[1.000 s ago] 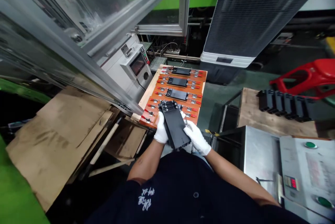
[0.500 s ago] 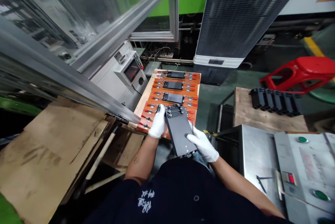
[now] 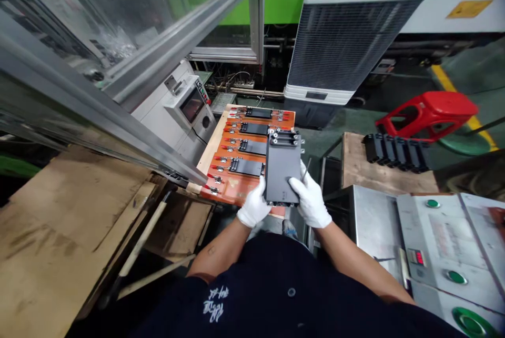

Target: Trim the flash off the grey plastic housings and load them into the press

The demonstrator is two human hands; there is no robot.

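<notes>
Dark shirt (image 3: 276, 285): nearest, with white writing (image 3: 215, 304) on the chest.
Left grip (image 3: 254, 205): white-gloved, closed narrowly on the lower left edge of the black part (image 3: 283, 172).
Right grip (image 3: 311, 200): white-gloved, pinching the lower right side of the same part, the thumb on its flat face; a thin rod (image 3: 306, 168) sticks up beside the fingers.
Black part: in both hands, raised in front of the body, its long sides running away from the body; fittings (image 3: 284, 138) with pale round ends cross its far end. It hides some of the desk's right side.
Cardboard (image 3: 79, 196): flat sheets at the left, near a pole with a pale shaft (image 3: 144, 238).
Metal control box (image 3: 437, 243): at the right, with green buttons and a lit red display.
Desk (image 3: 239, 185): beyond the hands, orange on top with a pale wooden left edge.
Clamped parts (image 3: 246, 167): four dark ones lying crosswise in rows on the desk, toggle clamps (image 3: 215, 178) with red handles at their ends.
Side desk (image 3: 366, 177): wooden top, carrying a row of black pieces (image 3: 396, 152).
Red stool (image 3: 445, 109): just beyond that row.
Screen unit (image 3: 192, 105): left of the desk.
Grey cooler (image 3: 335, 48): farther off, behind the desk to the right.
</notes>
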